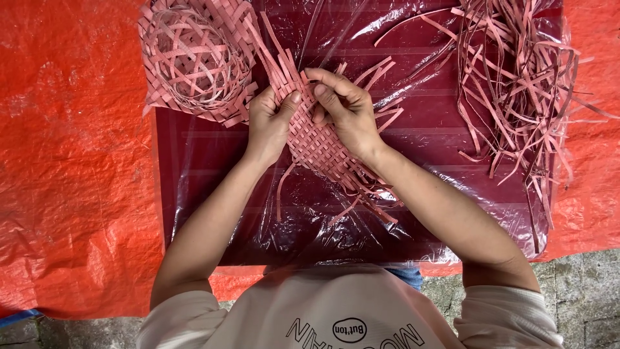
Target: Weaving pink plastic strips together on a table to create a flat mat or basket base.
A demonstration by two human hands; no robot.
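Centrally, on the dark red board (194,168) wrapped in clear plastic, lies a partly woven mat of pink strips (316,139), its long axis running on a slant from the far edge near the middle down toward the near right. Both hands sit on its upper half: the left hand (270,123) presses flat with the thumb laid on the weave, fingers curled over the mat's left side, while the right hand (345,110) is closed in a pinch, thumb and forefinger nipping a single strip at the mat's top end. The two hands are almost touching, and the right is the one at the working strip. Loose ends fan out from the mat's lower end toward the right forearm. At the far left corner rests a finished openwork woven basket (194,58), and along the right edge a heap of loose pink strips (523,84). An orange tarpaulin (71,155) underlies everything. Which strip passes under which beneath the fingers is hidden.
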